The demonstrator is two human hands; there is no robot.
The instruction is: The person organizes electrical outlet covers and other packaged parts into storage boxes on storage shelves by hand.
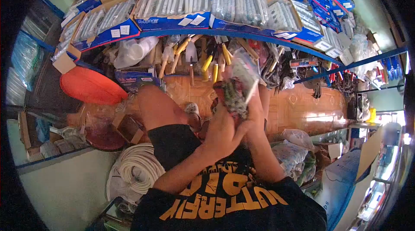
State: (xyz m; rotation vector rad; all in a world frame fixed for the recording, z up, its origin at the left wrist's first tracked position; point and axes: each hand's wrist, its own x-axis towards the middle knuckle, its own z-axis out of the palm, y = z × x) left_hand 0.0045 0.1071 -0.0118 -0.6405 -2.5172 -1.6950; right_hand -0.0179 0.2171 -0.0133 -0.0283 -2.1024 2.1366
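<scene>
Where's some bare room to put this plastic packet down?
The tiled floor right of the packet, under the hanging tools, looks bare. Everywhere else is crowded: the shelf boxes are full, and the orange lid and hose coil fill the left.

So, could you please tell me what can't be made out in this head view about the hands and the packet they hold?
- Clear packet: its contents are blurred and too small to identify.
- Right hand: mostly hidden behind the packet and the left hand.
- Blue boxes on the shelf: label text too small to read.
</scene>
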